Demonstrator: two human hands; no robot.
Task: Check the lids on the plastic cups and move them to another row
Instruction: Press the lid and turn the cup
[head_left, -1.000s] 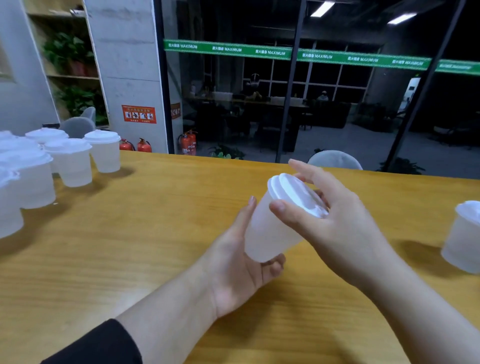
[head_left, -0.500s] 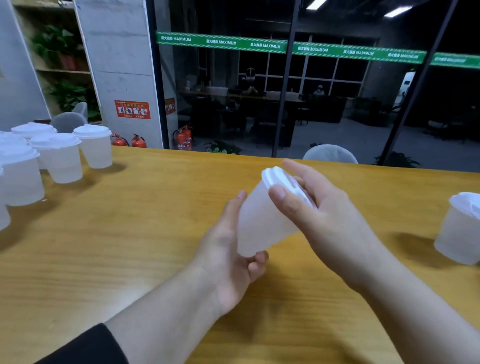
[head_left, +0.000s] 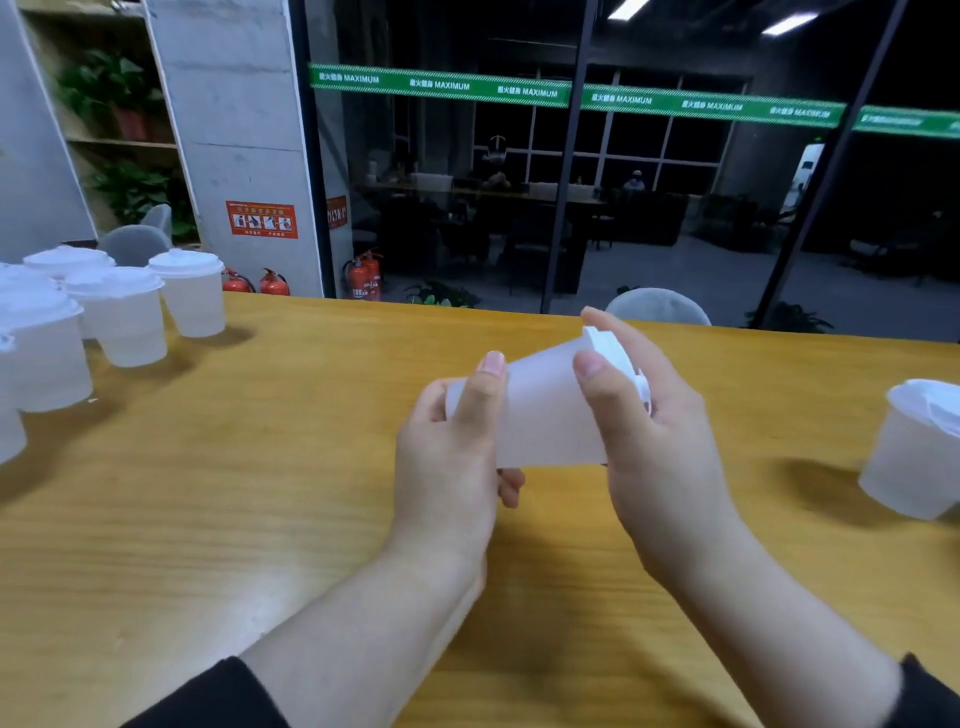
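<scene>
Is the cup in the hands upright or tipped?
Tipped: the cup lies nearly sideways, its lid pointing away to the right.

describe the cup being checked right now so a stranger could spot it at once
Look at the middle of the wooden table, where two hands meet. The left hand grips the base and the right hand the lidded end of one translucent cup. It alone is tipped sideways off the table; the others stand upright.
</scene>
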